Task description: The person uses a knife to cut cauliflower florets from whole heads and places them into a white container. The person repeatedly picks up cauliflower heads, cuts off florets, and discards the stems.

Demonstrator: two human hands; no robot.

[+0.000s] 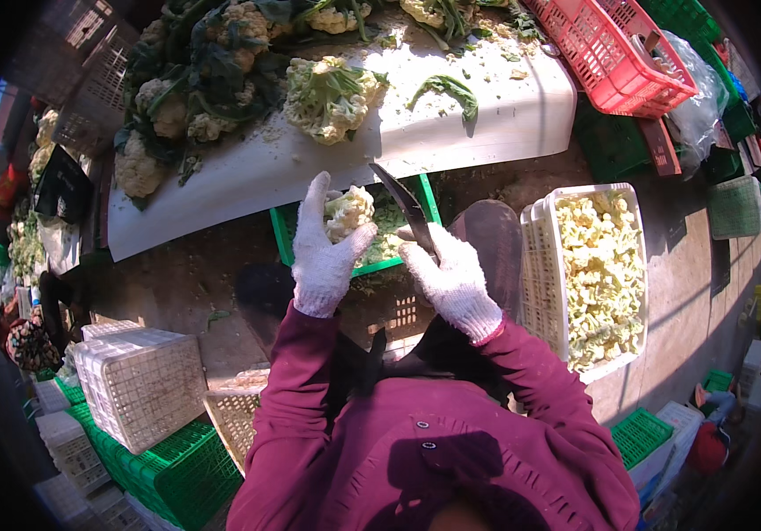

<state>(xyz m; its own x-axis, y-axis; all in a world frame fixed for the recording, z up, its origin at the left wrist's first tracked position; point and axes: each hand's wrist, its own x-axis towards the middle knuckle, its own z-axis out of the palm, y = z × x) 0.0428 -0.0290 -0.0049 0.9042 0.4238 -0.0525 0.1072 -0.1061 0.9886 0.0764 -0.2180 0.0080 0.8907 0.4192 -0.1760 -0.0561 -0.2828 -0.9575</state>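
Observation:
My left hand [324, 255], in a white knit glove, holds a piece of cauliflower [350, 213] between thumb and fingers. In my gloved right hand [448, 275] is a dark-bladed knife [401, 192], its blade pointing up and to the left. Beneath both hands a green plastic crate [380, 267] holds pale green trimmings. A trimmed cauliflower head [328, 99] lies on the white-covered table [486, 141] just beyond. To the right stands a white plastic crate [643, 265] full of cauliflower florets [596, 279].
Leafy cauliflowers [201, 86] are heaped at the table's far left; scraps and a loose leaf [450, 89] lie to the right. A red crate [609, 63] sits at the table's right end. White crates [138, 385] and green crates [188, 471] are stacked behind on the left.

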